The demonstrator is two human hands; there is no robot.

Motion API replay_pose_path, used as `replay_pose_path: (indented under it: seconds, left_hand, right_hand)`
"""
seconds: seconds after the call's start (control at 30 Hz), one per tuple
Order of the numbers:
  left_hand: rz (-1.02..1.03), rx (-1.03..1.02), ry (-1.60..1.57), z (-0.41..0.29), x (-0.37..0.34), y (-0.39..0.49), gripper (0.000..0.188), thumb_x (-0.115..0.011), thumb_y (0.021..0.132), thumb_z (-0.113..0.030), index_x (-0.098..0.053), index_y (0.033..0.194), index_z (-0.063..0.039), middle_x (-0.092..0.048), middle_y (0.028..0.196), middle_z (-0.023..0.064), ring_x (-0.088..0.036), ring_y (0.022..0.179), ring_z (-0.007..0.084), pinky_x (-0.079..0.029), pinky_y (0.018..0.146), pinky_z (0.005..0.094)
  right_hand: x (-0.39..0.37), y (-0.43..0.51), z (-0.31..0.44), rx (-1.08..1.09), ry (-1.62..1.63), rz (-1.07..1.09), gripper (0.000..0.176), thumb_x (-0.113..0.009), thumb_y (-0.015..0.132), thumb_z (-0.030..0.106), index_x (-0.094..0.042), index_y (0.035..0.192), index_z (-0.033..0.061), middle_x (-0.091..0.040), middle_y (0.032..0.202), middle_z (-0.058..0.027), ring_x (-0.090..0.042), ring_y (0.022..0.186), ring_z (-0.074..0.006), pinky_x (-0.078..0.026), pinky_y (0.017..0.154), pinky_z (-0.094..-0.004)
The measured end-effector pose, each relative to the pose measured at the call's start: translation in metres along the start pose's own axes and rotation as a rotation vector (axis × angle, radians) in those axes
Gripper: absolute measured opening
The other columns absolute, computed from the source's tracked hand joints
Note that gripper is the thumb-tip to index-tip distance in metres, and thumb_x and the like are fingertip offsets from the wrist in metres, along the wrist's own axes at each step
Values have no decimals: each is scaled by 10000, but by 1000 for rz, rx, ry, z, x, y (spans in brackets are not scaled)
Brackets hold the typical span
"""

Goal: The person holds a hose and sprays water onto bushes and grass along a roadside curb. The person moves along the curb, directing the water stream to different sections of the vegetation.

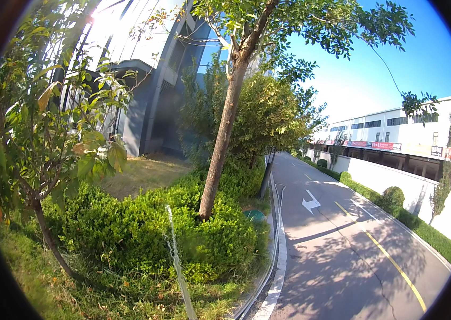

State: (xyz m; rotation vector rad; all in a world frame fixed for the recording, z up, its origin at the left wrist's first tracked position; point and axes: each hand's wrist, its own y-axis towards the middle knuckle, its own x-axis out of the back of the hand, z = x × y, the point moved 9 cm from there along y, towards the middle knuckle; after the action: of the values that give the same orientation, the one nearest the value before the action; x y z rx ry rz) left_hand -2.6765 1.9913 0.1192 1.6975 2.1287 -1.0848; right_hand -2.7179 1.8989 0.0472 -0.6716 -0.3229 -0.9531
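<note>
Neither of my hands is in view. From the bottom edge a jet of water arcs up and away, breaking into drops over a low green hedge. What the jet comes from is hidden below the picture. A pale hose runs along the kerb, with several lengths side by side near the bottom, and it loops back farther up. Out of the hedge rises a leaning tree trunk.
A slender young tree stands at the left in grass. A round green cover lies beside the hedge, near a dark post. Right of the kerb runs a paved road, bordered by a white wall. A building rises behind.
</note>
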Motion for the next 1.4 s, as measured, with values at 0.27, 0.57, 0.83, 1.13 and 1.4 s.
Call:
replay_pose_path:
  seconds: [0.27,0.57,0.83,1.13,1.4]
  left_hand:
    - [17,-1,10,-10,1,2,384,-505,933,-357,-486,671,-78,-495,524,68,-481,426,186,-406,410,318]
    - [10,-9,14,-17,8,0,381,-501,934,-353,-487,675,-72,-495,524,70,-482,426,188,-407,413,318]
    - [-8,-20,9,-22,15,-3,380,-498,935,-349,-489,679,-68,-495,523,71,-483,426,190,-408,416,319]
    - [-33,-26,-2,-21,19,-7,378,-494,936,-344,-490,684,-63,-494,523,73,-484,427,191,-409,420,320]
    - [-51,-23,-1,-19,21,-8,376,-490,937,-340,-492,688,-58,-494,523,74,-484,427,193,-410,423,321]
  right_hand:
    - [1,4,11,9,-19,-24,620,-541,866,534,-607,1118,-28,-683,942,-192,-654,829,-302,-521,701,-414]
    - [-2,5,20,18,-29,-26,641,-523,864,557,-616,1099,-33,-681,930,-204,-656,833,-306,-521,707,-416]
    - [-3,8,27,35,-38,-15,661,-507,862,576,-623,1081,-37,-679,919,-214,-657,836,-310,-521,713,-417]
    - [-4,10,29,47,-46,1,686,-489,860,598,-632,1061,-42,-677,907,-225,-659,839,-315,-521,718,-419]
    - [-2,11,26,43,-38,9,709,-474,858,618,-639,1043,-46,-675,896,-235,-660,842,-318,-521,724,-420]
